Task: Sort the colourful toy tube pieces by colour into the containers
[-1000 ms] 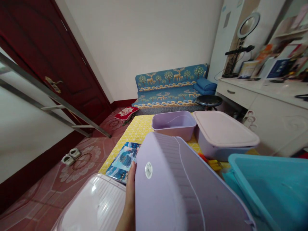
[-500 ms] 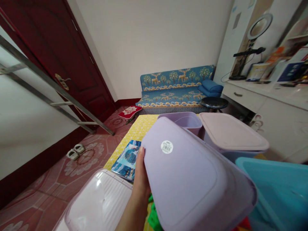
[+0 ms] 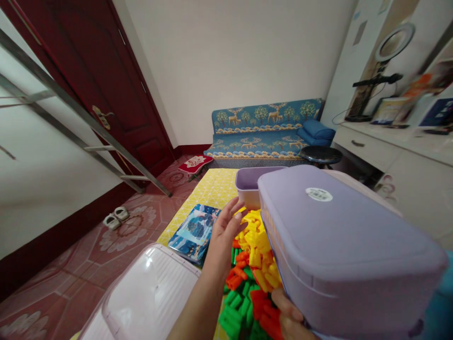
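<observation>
A purple plastic bin (image 3: 339, 226) is turned over, its base with a round white label (image 3: 319, 194) facing up. My right hand (image 3: 292, 314) grips its lower rim at the near left side; part of that hand is cut off by the frame. My left hand (image 3: 228, 224) is off the bin, with its fingers apart, over the left edge of a pile of plastic toy pieces. Yellow pieces (image 3: 253, 231) lie at the far part of this pile, orange-red ones (image 3: 236, 277) and green ones (image 3: 233, 314) nearer me. The bin hides the pile's right side.
On the yellow tablecloth (image 3: 208, 186) lie a blue illustrated flat box (image 3: 196, 231) and a translucent lidded container (image 3: 152, 288). Another purple bin (image 3: 247, 182) stands behind the pile. A pink lid (image 3: 368, 189) and a teal bin (image 3: 440, 297) show at right. A metal ladder (image 3: 106, 137) leans at left.
The purple bin has moved right and tipped further over, uncovering the coloured pieces. My left hand has let go of it, and my right hand has come into view on its rim.
</observation>
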{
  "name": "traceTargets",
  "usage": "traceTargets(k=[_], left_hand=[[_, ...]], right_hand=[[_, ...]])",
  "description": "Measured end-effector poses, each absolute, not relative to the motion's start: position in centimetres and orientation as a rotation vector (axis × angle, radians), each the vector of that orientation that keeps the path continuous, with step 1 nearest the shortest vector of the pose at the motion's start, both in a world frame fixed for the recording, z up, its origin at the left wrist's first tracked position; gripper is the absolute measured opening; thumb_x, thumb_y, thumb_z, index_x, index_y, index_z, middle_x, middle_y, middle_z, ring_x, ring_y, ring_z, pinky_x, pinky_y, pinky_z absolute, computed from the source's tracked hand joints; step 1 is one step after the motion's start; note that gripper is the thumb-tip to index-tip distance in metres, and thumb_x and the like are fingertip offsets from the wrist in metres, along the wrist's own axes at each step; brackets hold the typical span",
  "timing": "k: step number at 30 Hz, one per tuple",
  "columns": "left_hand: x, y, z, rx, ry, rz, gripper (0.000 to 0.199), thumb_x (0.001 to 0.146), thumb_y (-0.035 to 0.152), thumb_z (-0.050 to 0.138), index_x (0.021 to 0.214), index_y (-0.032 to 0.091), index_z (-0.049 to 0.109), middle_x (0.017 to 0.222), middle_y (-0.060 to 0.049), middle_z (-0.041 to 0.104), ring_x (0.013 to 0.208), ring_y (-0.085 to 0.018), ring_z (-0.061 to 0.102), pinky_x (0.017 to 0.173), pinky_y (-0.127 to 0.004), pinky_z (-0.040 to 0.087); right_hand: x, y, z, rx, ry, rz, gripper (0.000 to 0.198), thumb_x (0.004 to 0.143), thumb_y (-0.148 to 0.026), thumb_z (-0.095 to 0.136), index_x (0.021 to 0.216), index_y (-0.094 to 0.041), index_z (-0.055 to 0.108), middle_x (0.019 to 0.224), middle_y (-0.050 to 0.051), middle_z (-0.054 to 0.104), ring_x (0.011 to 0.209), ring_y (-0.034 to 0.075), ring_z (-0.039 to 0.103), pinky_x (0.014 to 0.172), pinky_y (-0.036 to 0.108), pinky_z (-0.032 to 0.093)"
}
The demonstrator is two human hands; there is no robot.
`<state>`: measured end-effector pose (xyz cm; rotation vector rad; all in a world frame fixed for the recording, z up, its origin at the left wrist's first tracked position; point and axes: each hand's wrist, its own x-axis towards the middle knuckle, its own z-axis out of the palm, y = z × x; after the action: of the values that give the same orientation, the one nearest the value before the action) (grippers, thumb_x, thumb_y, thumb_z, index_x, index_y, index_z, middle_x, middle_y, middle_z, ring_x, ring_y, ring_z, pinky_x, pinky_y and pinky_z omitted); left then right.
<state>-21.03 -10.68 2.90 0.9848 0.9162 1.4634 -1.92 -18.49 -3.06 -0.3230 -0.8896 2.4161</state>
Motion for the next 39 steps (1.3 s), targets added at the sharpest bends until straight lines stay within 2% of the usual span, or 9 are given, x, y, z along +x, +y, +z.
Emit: traceTargets(k=[3,11,17,21,24,27,32,35,39], left_hand=[[-22.1,-11.0,3.1,0.942,0.957,1.528,0.048,0.084,0.041,0.066,0.128,0.026,0.057,0.14,-0.011,0.055,0.12,-0.027,0.059,0.095,-0.037,0.049],[-24.2,-12.1,4.6,0.86,1.058,1.654,0.056,0.074,0.045,0.072,0.125,0.023,0.06,0.135,-0.012,0.06,0.112,-0.027,0.063,0.091,-0.038,0.051],[-27.3,-12.5,5.5,0.916,1.202,1.842,0.059,0.076,0.057,0.062,0.125,0.025,0.063,0.127,-0.006,0.066,0.123,-0.029,0.056,0.098,-0.036,0.048],[-29.8,-13.5,6.3,1.03,1.301,1.776,0.074,0.077,0.076,0.045,0.127,0.023,0.063,0.132,-0.009,0.062,0.118,-0.031,0.058,0.093,-0.039,0.049],[-31.0,-14.3,7.1,1.229,1.483,1.766,0.068,0.074,0.07,0.058,0.124,0.024,0.065,0.129,-0.008,0.062,0.104,-0.026,0.062,0.079,-0.033,0.051],[-31.2,-14.8,7.8,1.378,1.572,1.593,0.065,0.072,0.057,0.069,0.129,0.026,0.061,0.101,-0.004,0.07,0.076,-0.019,0.061,0.062,-0.027,0.045],[-30.9,-13.4,7.4,1.673,1.749,1.332,0.051,0.074,0.037,0.07,0.124,0.025,0.064,0.078,0.0,0.072,0.067,-0.02,0.062,0.062,-0.026,0.042],[-32.0,-10.5,6.3,1.791,1.933,1.429,0.033,0.081,0.033,0.056,0.107,0.017,0.069,0.081,-0.004,0.072,0.071,-0.021,0.063,0.064,-0.026,0.044],[-34.8,-3.6,5.3,1.606,2.053,1.612,0.038,0.086,0.031,0.044,0.113,0.012,0.063,0.102,-0.008,0.072,0.087,-0.021,0.067,0.072,-0.025,0.05]], right_hand=[[-3.0,-17.5,-3.8,-0.101,-0.771,2.488,0.054,0.076,-0.074,0.056,0.065,-0.025,0.038,0.033,-0.011,0.035,0.025,0.007,0.024,0.03,0.016,0.017],[-4.3,-16.6,-1.0,-0.52,-0.64,2.242,0.05,0.062,-0.054,0.082,0.071,-0.021,0.045,0.036,-0.015,0.029,0.03,0.001,0.007,0.031,0.015,0.011],[-5.5,-14.8,1.7,-1.105,-0.942,1.712,0.032,0.073,-0.048,0.066,0.073,-0.02,0.049,0.045,-0.012,0.032,0.035,0.003,0.019,0.037,0.016,0.012],[-5.9,-13.2,2.9,-1.298,-1.21,1.321,0.022,0.076,-0.043,0.053,0.074,-0.021,0.051,0.05,-0.007,0.042,0.041,0.009,0.037,0.041,0.02,0.026],[-6.2,-12.5,3.1,-1.431,-1.455,0.775,0.022,0.081,-0.04,0.045,0.068,-0.022,0.049,0.056,0.0,0.052,0.053,0.015,0.05,0.051,0.025,0.035],[-6.9,-12.3,3.3,-1.563,-1.566,0.421,0.025,0.083,-0.037,0.041,0.064,-0.023,0.047,0.053,0.003,0.052,0.052,0.017,0.05,0.052,0.028,0.031],[-8.1,-13.0,3.8,-1.453,-1.627,0.597,0.035,0.091,-0.04,0.038,0.095,-0.016,0.063,0.055,0.001,0.053,0.049,0.017,0.051,0.05,0.028,0.035],[-8.3,-14.5,3.9,-1.208,-1.549,0.859,0.052,0.094,-0.042,0.041,0.141,-0.018,0.042,0.074,0.002,0.063,0.06,0.017,0.061,0.058,0.026,0.047],[-8.1,-17.4,2.8,-1.021,-1.525,1.058,0.057,0.095,-0.042,0.043,0.148,-0.024,0.03,0.105,0.007,0.065,0.072,0.014,0.065,0.066,0.025,0.053]])
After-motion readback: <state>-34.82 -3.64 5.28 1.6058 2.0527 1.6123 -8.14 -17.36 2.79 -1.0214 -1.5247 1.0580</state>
